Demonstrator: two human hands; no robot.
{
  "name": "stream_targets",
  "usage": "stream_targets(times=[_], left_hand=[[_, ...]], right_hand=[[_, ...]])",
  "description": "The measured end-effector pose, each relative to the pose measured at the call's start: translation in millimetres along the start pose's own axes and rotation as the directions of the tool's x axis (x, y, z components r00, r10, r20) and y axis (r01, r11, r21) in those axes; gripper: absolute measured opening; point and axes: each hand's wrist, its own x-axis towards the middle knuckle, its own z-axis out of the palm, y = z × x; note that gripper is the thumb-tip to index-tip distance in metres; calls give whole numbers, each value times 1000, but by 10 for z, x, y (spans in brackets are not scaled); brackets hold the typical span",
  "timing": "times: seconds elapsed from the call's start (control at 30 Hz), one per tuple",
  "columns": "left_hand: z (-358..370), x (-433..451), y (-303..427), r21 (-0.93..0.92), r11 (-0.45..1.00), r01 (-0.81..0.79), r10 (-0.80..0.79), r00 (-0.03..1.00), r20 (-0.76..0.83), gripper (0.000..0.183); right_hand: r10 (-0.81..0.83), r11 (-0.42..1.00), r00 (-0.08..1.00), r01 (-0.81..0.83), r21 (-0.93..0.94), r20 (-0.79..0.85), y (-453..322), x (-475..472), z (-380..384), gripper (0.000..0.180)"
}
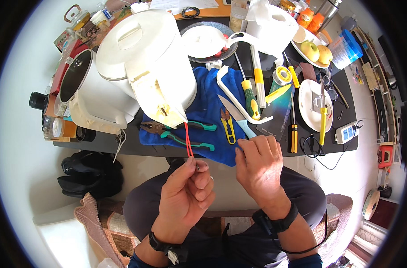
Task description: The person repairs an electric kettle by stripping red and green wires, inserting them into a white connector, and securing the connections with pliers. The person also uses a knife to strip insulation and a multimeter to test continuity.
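Observation:
Between its thumb and forefinger my left hand (186, 197) pinches the ends of red wires (188, 140) that come out of the handle housing of a white electric kettle (150, 57). My right hand (262, 167) is at the table's front edge with curled fingers; whether something small is in its fingertips cannot be told. Near it on a blue cloth (203, 90) are yellow thread snips (228, 127) and a kitchen knife (238, 115) with a light blue handle. Combination pliers (190, 137) with green and black handles lie open under the wires.
A second white kettle body (99, 87) stands at left. A white curved handle strip (233, 97), a green and yellow screwdriver (251, 100), a solder spool (282, 75) and another screwdriver (293, 134) lie right of centre. A soldering iron (323, 117) rests across a white dish (307, 100), near a power strip (347, 132).

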Motion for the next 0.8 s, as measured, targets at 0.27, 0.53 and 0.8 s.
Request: stream_targets(times=[0.27,0.53,0.8], left_hand=[[6,-14,19,54,998,37,-33,998,-60,30],[105,9,106,166,985,44,-24,992,-123,26],[54,-154,290,377,924,-59,142,971,-195,34]], right_hand=[[-4,716,999,-28,698,45,-243,138,-173,36],[-98,602,993,5,798,67,-327,377,-66,33],[-76,538,995,-19,843,70,-401,472,57,24]])
